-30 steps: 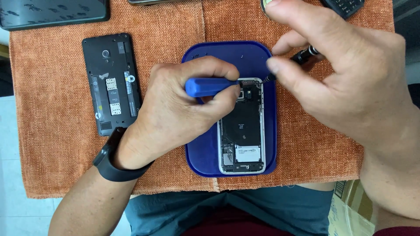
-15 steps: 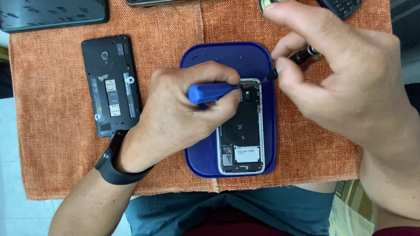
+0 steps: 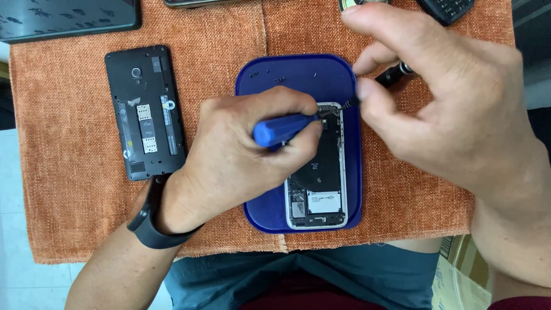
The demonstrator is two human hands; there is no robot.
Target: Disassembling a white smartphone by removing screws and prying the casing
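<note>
The open phone lies face down in the blue tray, toward the tray's right side, its top end under your two tools. Its back is off: you can see a dark plate with a round coil in the middle, a white label lower down, small boards at the bottom, and a silver frame all around.

Compared with half a second ago, little has changed. The phone and tray sit where they were. Your left hand has kept its place on the phone's left edge, and the blue driver points at the same top corner. Your right hand has stayed above the tray's upper right, with the black tool tilted down to that same corner.

Your left fingers are curled tight around the blue driver's handle, thumb over the top. Your right thumb and forefinger pinch the black tool's shaft; the other fingers are loosely bent. The two tips meet close together at the phone's top end.

A few tiny screws rest in the tray's upper part. The tray sits on an orange cloth. To the left, well apart, a black phone lies with its back off. A black band circles your left wrist.
</note>
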